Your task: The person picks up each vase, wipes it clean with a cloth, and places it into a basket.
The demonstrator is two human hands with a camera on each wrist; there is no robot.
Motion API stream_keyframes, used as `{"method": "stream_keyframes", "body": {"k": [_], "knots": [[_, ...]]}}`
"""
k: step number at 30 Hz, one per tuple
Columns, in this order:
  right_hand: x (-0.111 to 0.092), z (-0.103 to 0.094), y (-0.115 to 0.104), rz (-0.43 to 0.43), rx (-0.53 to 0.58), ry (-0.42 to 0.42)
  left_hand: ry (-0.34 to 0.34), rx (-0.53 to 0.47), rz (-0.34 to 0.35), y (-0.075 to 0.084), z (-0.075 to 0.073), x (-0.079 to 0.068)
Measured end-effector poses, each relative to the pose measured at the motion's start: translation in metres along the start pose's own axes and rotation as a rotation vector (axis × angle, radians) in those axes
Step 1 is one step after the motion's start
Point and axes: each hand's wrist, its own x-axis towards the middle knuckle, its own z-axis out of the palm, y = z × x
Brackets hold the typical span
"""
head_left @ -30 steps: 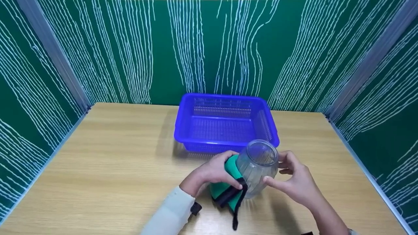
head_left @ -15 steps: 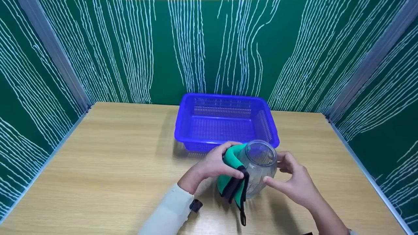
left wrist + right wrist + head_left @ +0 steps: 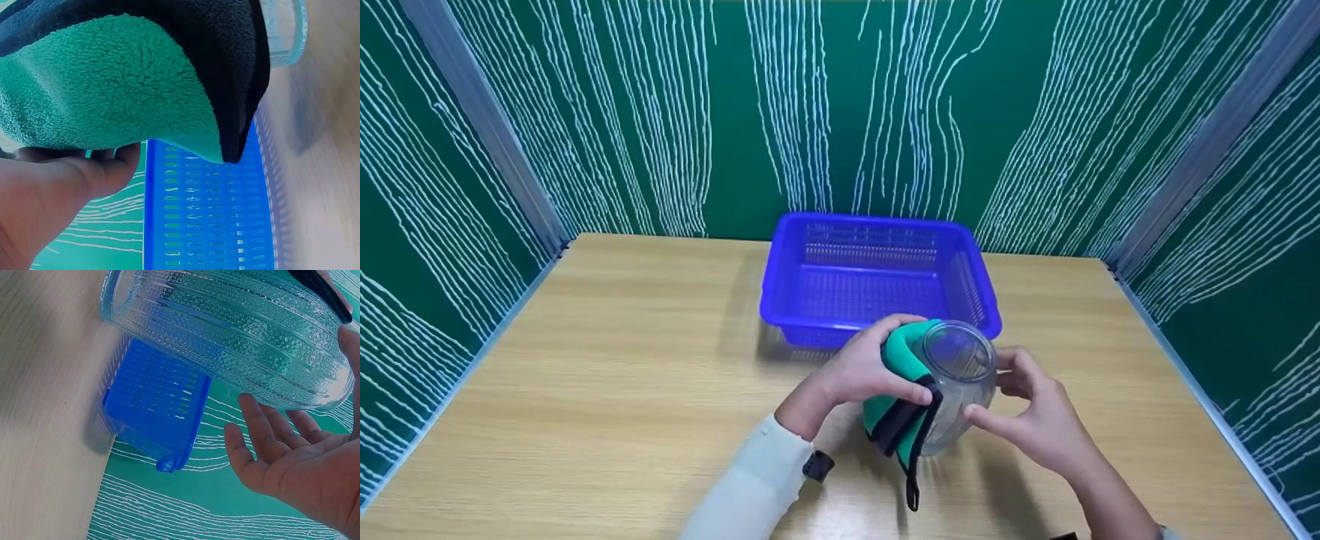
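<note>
A clear glass jar [image 3: 969, 394] with ribbed, textured walls stands at the front middle of the table, its open mouth tipped slightly toward the camera. My right hand [image 3: 1039, 420] holds its right side, thumb in front and fingers behind. In the right wrist view the fingertips [image 3: 247, 402] meet the jar's wall. My left hand [image 3: 855, 371] grips a fluffy green cloth [image 3: 906, 361] with black edging, folded against the jar's left side. A black loop dangles from the cloth's lower corner. The cloth [image 3: 124, 84] hides most of the jar in the left wrist view.
Just behind the jar sits a blue plastic basket [image 3: 877, 328] with slotted walls. Its near right corner lies close to the jar's mouth. The wooden table [image 3: 622, 375] ends at green walls [image 3: 660, 112] with white wavy lines.
My left hand has moved up and a little to the right, bringing the cloth higher along the jar's left side. The right hand and jar have barely shifted.
</note>
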Motion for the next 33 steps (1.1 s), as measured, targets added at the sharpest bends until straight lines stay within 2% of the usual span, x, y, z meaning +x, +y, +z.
{"method": "stream_keyframes", "body": {"k": [5,11,20,26,33], "knots": [[-0.001,0.000,0.002,0.021,-0.008,0.001,-0.022,0.043,0.059,0.000,0.002,0.001],[-0.002,0.001,0.005,0.020,0.009,0.006,-0.080,0.019,0.086,-0.004,0.006,0.003],[-0.003,-0.003,-0.003,0.060,0.020,-0.010,-0.024,0.009,0.111,-0.006,0.010,0.006],[-0.004,-0.003,-0.014,0.064,0.033,-0.022,-0.020,-0.002,0.098,-0.003,0.008,0.006],[-0.003,0.000,-0.002,0.044,0.037,-0.010,-0.053,-0.033,0.060,-0.003,0.006,0.007]]}}
